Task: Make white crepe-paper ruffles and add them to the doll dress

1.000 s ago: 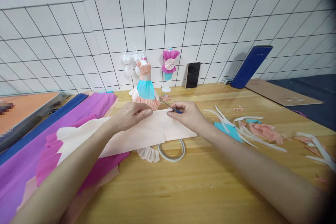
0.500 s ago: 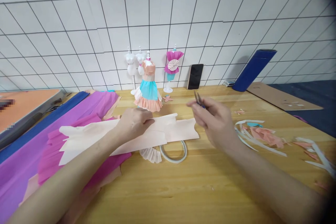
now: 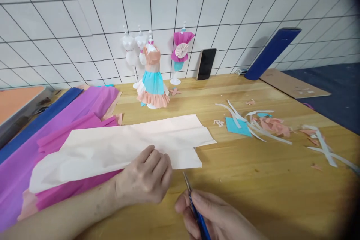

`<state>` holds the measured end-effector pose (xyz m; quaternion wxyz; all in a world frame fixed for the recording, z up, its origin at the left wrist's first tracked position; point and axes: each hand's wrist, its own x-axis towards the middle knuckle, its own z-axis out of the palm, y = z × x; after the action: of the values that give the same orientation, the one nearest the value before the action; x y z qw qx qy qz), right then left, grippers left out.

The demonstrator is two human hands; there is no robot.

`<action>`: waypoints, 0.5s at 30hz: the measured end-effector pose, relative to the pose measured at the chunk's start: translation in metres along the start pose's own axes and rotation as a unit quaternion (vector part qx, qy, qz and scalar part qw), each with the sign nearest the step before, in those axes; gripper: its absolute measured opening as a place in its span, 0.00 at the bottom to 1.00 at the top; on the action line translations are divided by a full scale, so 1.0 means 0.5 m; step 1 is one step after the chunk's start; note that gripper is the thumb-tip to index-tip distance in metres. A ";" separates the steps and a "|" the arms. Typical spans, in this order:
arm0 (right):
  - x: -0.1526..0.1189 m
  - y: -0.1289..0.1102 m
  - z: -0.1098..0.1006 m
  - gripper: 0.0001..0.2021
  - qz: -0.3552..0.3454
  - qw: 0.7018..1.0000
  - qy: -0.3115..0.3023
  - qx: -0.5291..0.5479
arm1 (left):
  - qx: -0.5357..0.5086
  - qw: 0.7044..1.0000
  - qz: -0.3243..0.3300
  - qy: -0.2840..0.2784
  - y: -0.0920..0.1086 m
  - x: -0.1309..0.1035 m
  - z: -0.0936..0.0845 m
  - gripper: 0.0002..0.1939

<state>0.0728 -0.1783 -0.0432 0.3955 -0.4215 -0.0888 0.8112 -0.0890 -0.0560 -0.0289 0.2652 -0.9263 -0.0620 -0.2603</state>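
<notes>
A wide pale cream strip of crepe paper (image 3: 120, 142) lies across the table, its right end split into two flaps. My left hand (image 3: 147, 174) is curled closed at the near edge of this strip, knuckles up. Its fingertips are hidden, but it appears to grip the paper. My right hand (image 3: 213, 213) is closed round blue tweezers (image 3: 197, 212), held like a pen. The slim metal tips point away from me, just short of the paper's lower flap and apart from it.
Magenta crepe paper (image 3: 81, 127) and purple crepe paper (image 3: 70, 120) lie at left. A dressed mini mannequin (image 3: 153, 78), another with a magenta top (image 3: 181, 50) and a phone (image 3: 206, 63) stand at the wall. White strips (image 3: 270, 135) and a turquoise square (image 3: 237, 126) lie right.
Both hands have come nearer to me, my right hand with the tweezers. The cream paper is spread wider and turned. The tape ring and white ruffled piece no longer show; the turquoise square now does.
</notes>
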 end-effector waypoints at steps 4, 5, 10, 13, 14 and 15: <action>-0.001 -0.007 0.001 0.14 0.037 0.997 0.012 0.060 | -0.002 1.000 -0.003 -0.001 0.004 -0.007 0.001 0.12; -0.001 -0.009 0.002 0.14 0.040 0.997 0.014 0.070 | -0.005 1.000 -0.002 -0.004 0.005 -0.009 0.002 0.12; 0.010 -0.021 0.008 0.15 0.060 0.994 0.013 0.093 | -0.019 1.000 0.006 -0.017 0.009 -0.016 0.005 0.11; 0.022 -0.024 0.013 0.17 0.061 0.993 0.015 0.100 | -0.024 1.000 -0.002 -0.016 0.013 -0.017 0.004 0.12; 0.026 -0.025 0.014 0.17 0.063 0.993 0.015 0.100 | -0.026 1.000 -0.005 -0.016 0.014 -0.017 0.004 0.12; 0.029 -0.026 0.015 0.18 0.063 0.993 0.017 0.101 | -0.027 0.999 -0.007 -0.016 0.015 -0.017 0.004 0.12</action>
<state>0.0699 -0.1576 -0.0414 0.3856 -0.3980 0.0274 0.8319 -0.0934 -0.0614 -0.0380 0.2376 -0.9366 -0.0658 -0.2489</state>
